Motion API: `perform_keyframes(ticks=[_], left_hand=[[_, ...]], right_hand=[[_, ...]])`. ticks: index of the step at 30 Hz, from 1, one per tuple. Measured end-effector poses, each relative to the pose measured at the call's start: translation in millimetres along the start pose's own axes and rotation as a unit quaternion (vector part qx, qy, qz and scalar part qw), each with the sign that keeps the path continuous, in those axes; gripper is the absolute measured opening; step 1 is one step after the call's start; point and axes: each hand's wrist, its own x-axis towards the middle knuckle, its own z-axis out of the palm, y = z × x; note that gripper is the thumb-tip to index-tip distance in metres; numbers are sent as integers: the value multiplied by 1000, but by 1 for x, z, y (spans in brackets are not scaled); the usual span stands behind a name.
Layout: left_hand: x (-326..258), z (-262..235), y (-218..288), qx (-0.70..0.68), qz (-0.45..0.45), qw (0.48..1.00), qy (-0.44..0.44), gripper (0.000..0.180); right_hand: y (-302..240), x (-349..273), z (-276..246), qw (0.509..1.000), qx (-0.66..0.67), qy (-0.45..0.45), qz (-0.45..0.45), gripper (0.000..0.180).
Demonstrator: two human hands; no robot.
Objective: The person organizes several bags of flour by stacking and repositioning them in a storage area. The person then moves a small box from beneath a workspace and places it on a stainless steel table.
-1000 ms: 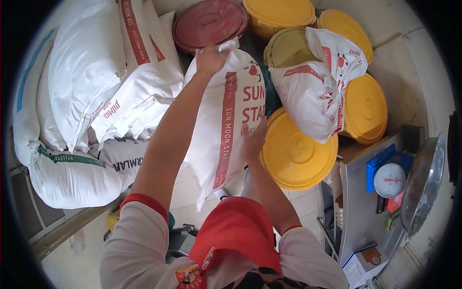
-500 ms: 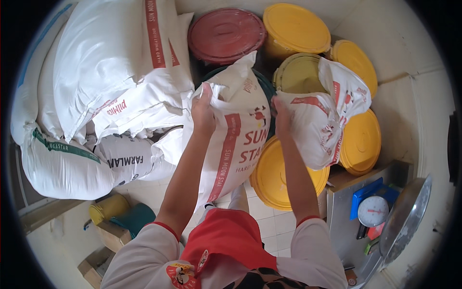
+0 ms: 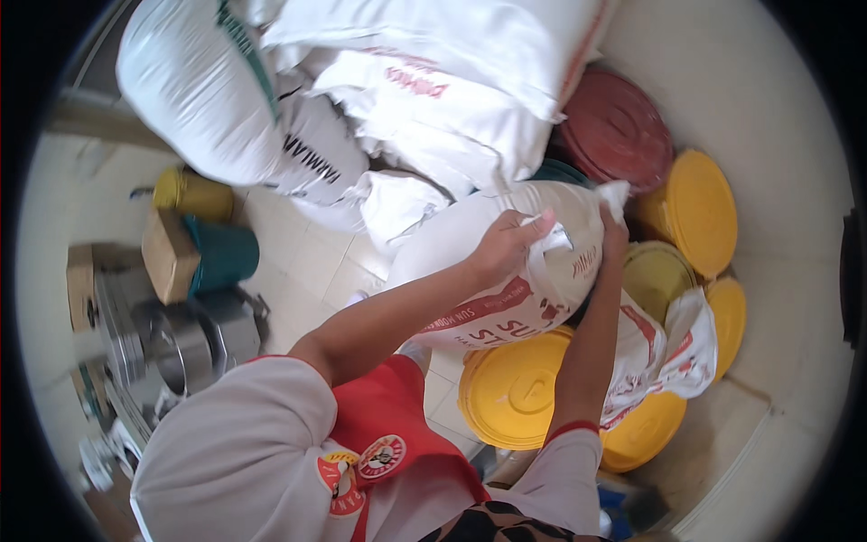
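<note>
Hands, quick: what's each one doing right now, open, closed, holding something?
Left hand: closed, holding the sack.
Right hand: closed, holding the same sack near its gathered end.

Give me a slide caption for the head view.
Left hand and right hand grip a white sack near a round yellow lid.

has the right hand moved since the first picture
Yes: the right hand has moved away from the yellow lid beside the white sack, up to the sack's top, nearer the red lid.
</note>
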Motion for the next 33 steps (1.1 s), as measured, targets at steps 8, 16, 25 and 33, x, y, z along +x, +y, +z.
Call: perform_keyframes(ticks=[8,16,25,33], left_hand=[[-104,-38,52,111,-91,970,194,53],[-174,-88,175,218,-22,949,226,58],[-166,-140,298,262,90,925,260,93],[-105,-204,359,493,129,844,168,85]], right_hand=[[-26,-168,36,958,257,129,-17,55],[-132,-309,139,925,345,156,11,60],[-251,-302,223,904,396,162,-22,54],[-261,-263,296,927,338,119,-108,45]])
